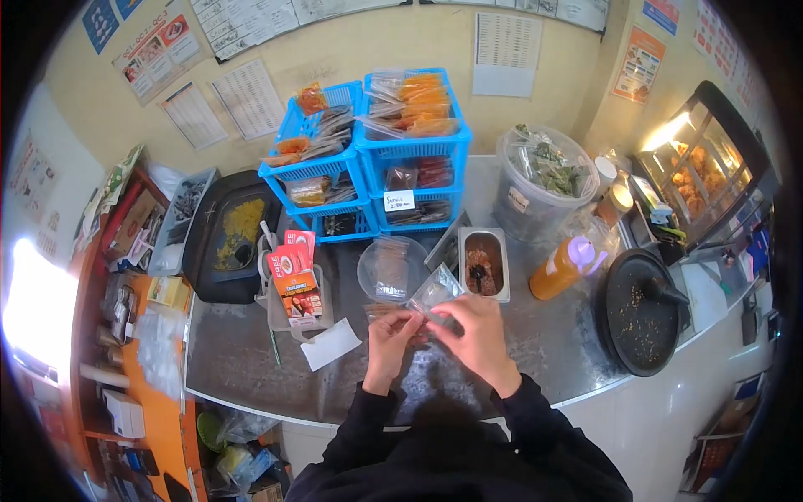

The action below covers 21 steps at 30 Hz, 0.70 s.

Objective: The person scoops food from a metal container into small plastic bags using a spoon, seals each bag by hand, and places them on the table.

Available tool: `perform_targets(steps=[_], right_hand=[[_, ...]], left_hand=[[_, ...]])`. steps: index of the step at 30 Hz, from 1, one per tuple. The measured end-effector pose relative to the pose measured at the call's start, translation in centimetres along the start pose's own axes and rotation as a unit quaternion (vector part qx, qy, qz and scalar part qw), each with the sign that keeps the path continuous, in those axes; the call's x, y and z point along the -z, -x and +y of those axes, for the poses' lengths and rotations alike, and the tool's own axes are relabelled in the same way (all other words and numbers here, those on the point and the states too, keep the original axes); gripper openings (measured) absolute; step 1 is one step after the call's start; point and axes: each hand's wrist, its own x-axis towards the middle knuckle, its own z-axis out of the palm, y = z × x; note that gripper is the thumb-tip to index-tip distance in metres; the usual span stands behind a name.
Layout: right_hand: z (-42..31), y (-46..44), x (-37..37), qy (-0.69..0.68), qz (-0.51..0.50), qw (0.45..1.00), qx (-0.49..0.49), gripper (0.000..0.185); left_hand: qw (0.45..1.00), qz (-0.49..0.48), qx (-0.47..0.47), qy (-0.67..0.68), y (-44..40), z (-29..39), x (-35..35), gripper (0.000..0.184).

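A clear plastic sachet [438,289] lies between the person's two hands, over the near part of the steel counter [548,356], its long axis slanting away from the body and up to the right. Its near end is the gripped one: the left hand [391,345] pinches the lower-left corner between thumb and finger, while the right hand [475,333] grasps the near right edge. The right hand seems the nearer to the sachet's bulk, so handling likely turns on this slant, with the far end free. Just beyond to the left is a round plastic tub [367,269] holding more packets; to the right, a steel container [505,269] of reddish paste with a black spoon [478,273] in it. Farther back stand stacked blue baskets [466,159] filled with sachets.
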Motion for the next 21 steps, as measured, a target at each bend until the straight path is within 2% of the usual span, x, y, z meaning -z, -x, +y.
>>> perform_targets(steps=[7, 10, 12, 15, 21], right_hand=[[0.9, 0.8, -0.2, -0.224, -0.021, 0.97, -0.095, 0.018], [1.8, 1.2, -0.1, -0.237, -0.033, 0.964, -0.119, 0.015], [1.1, 1.1, 0.0, -0.174, -0.007, 0.98, -0.1, 0.014], [1.0, 1.4, -0.9, -0.102, 0.044, 0.992, -0.064, 0.013], [1.7, 1.5, -2.9, -0.083, 0.13, 0.986, -0.066, 0.017]], left_hand=[[0.994, -0.057, -0.023, -0.09, 0.3, 1.2, -1.0, 0.014], [0.988, -0.077, -0.023, -0.136, 0.5, 2.1, -1.3, 0.011], [0.981, -0.065, -0.032, -0.182, 0.8, 2.3, -2.3, 0.009], [0.907, -0.048, -0.204, -0.366, 0.9, 1.4, -3.2, 0.006], [0.894, -0.022, -0.273, -0.355, 0.4, 1.3, -3.8, 0.007]])
